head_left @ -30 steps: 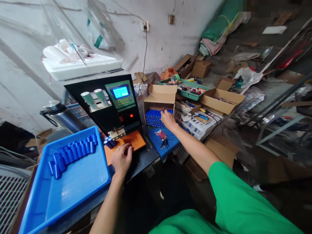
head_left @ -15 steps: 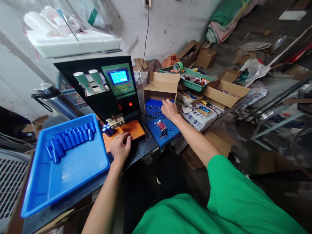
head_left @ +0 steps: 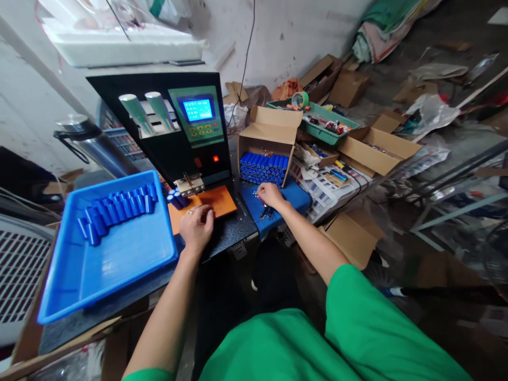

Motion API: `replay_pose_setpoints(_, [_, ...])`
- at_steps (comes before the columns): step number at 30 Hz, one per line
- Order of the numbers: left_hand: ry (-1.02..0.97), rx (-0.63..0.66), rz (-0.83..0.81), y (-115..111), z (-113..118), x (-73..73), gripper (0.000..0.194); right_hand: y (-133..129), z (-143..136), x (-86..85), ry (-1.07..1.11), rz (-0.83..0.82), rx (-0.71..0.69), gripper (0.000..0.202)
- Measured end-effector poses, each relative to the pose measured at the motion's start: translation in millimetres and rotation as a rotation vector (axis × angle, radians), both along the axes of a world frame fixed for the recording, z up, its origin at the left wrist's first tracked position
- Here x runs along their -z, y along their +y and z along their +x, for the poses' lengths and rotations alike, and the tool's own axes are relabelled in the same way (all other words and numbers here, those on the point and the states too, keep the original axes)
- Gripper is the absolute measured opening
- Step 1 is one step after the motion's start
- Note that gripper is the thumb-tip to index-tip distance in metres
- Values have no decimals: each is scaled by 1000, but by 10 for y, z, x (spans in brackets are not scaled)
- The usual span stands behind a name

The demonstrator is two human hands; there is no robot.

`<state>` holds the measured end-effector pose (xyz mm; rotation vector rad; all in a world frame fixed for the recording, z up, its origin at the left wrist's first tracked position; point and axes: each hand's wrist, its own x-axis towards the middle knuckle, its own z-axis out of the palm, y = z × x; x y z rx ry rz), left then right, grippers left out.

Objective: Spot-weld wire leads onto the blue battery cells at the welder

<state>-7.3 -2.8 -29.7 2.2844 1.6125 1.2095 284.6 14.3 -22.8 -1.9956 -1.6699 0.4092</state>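
Observation:
My left hand [head_left: 196, 228] rests with curled fingers on the orange board [head_left: 224, 200], close to a few upright blue cells [head_left: 178, 199] under the head of the black welding machine [head_left: 156, 79]. Whether something sits in those fingers is hidden. My right hand [head_left: 271, 196] is closed over a bundle of small wires [head_left: 266, 211] on the blue cloth [head_left: 252, 203]; what its fingertips pinch is too small to tell. Just behind it stands an open cardboard box [head_left: 273, 135] full of stacked blue cells [head_left: 264, 168].
A blue tray [head_left: 130, 254] at the left holds a group of blue cells [head_left: 107, 211]. Behind it stands a steel flask [head_left: 95, 148]. At the right are a green tray [head_left: 325, 135], a cardboard box [head_left: 377, 151] and a white basket [head_left: 317, 203].
My right hand has moved from the cells in the cardboard box down to the wires on the cloth. My left hand has stayed on the board. The view has shifted slightly.

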Motion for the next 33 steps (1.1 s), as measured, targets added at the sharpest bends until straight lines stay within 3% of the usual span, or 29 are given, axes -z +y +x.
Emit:
replay_pose_setpoints(7, [10,-9,1,-21,19,23,27,-229,-449,-17,-85,-49,-177,17])
replay_pose_setpoints(13, [15,-24,27,-23,32,47,25,-493,-744,-16,-72,-198,-216,21])
replay_pose_setpoints(17, [14,-6,42,-44,33,40,22,-573,-891,-43,-128,-234,-169,23])
replay_pose_setpoints(25, [12,0,43,-57,30,54,20,-578,-959,-65,-107,-293,-76,25])
replay_pose_setpoints(33, [-2,35,28,-73,2,49,18,-621,-873,11,58,-176,-51,22])
